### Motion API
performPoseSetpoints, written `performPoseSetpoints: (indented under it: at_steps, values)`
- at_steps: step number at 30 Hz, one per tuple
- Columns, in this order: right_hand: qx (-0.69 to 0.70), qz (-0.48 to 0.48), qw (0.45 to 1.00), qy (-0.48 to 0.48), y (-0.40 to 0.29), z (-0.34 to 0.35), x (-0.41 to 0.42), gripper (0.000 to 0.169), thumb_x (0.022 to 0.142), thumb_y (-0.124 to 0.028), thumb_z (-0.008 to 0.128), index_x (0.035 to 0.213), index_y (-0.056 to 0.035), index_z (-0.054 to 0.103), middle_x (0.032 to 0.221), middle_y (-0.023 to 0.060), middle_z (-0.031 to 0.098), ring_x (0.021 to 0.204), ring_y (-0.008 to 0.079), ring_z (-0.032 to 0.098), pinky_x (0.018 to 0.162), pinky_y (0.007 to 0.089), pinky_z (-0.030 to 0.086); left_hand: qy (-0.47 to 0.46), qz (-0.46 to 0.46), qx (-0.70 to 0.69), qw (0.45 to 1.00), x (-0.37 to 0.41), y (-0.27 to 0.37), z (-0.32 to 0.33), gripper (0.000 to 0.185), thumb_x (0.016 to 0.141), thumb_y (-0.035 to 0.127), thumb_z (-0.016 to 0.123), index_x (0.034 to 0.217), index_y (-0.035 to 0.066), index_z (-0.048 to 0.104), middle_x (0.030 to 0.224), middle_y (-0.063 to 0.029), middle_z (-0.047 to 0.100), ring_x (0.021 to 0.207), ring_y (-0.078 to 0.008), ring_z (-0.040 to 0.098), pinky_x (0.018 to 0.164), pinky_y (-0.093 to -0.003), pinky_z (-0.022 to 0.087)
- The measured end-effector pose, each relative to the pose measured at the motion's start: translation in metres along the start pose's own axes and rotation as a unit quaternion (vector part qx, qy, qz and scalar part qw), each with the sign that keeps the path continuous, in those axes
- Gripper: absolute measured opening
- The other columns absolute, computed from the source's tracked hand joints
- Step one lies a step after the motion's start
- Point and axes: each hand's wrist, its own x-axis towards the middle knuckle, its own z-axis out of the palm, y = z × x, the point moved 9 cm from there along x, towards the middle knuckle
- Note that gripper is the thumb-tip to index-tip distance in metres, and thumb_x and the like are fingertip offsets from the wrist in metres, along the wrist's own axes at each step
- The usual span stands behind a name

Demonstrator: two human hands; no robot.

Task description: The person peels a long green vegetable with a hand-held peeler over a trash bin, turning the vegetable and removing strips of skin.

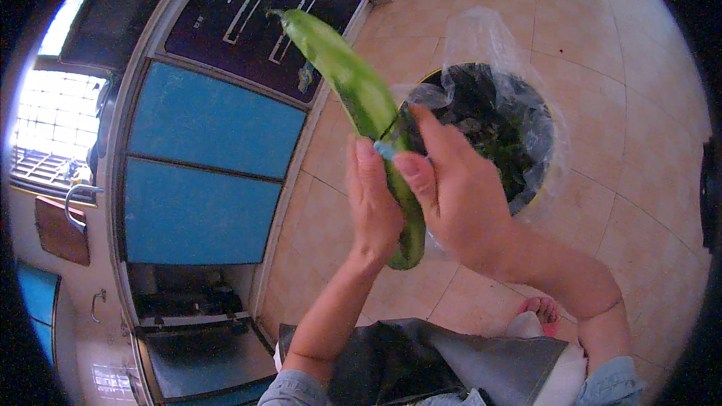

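A long green gourd-like vegetable (361, 79) slants across the middle of the view, its thin stem end pointing up and left. Pale, lighter strips show along its upper half, while the lower end is darker green. My left hand (375, 197) grips it from the left near its lower half. In my right hand (471, 197) is a small peeler (386, 150) with a blue part, its dark narrow edge lying across the vegetable. My fingers hide most of the peeler. Beneath my right hand stands a round bin (543, 183) lined with a clear plastic bag (479, 31), holding dark green scraps (502, 152).
Blue cabinet doors (217, 118) and a dark printed panel (265, 17) line the left side. An open cabinet door (206, 358) hangs low at the lower left. Tiles cover the floor (586, 141). A dark apron (389, 352) lies over my lap, near a foot in a pink slipper (547, 318).
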Motion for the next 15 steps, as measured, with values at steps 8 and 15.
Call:
performPoseSetpoints:
  at_steps: [8,15]
  values:
    - [0.017,-0.019,0.999,0.042,0.000,-0.010,0.004,0.051,0.085,-0.036,0.047,0.115,0.0041,0.040,0.085,0.0200,0.052,0.069,0.0346,0.056,0.057,0.0390,0.045,0.002,-0.018,-0.030,0.999,0.002,0.002,-0.001,0.042,0.092,0.040,0.026,0.102,0.006,0.048,0.083,-0.0056,0.057,0.073,-0.0144,0.056,0.066,-0.0265,0.046]
    - [0.136,-0.025,0.988,0.066,0.008,-0.017,0.011,0.053,0.083,-0.038,0.050,0.113,0.0043,0.042,0.090,0.0217,0.055,0.074,0.0358,0.057,0.063,0.0392,0.045,0.005,0.019,-0.014,1.000,0.000,0.010,0.007,0.042,0.091,0.042,0.026,0.099,0.007,0.048,0.081,-0.0048,0.055,0.069,-0.0127,0.054,0.060,-0.0250,0.046]
